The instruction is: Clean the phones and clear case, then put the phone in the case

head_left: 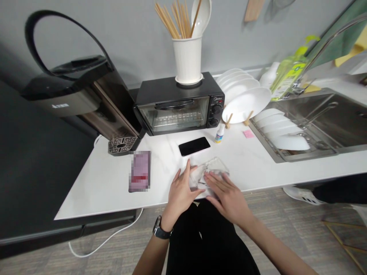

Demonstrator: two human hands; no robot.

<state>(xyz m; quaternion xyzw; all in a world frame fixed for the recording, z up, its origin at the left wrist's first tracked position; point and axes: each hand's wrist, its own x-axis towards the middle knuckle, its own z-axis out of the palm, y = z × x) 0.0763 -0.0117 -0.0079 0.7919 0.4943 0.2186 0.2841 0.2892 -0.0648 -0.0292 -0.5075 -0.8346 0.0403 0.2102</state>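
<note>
Clear phone case [210, 172] is lying at the counter's [109, 183] front edge, long axis running left-near to right-far, and you're pinning it flat with both hands: left hand [181, 191] gripping its left end, right hand [226, 193] spreading open-fingered on top, equally near.

Our two arms are bare from the elbow down, with no sleeves in view. On our left wrist we wear a wristwatch [161, 230]: dark strap, dark squarish case with a metallic edge. Our left hand [181, 191] carries no rings or gloves that we can make out; our right hand [226, 193] is likewise bare, its wrist without any band. Below the arms we wear black clothing [206, 240], plain and unmarked, with soft folds at the middle.
</note>
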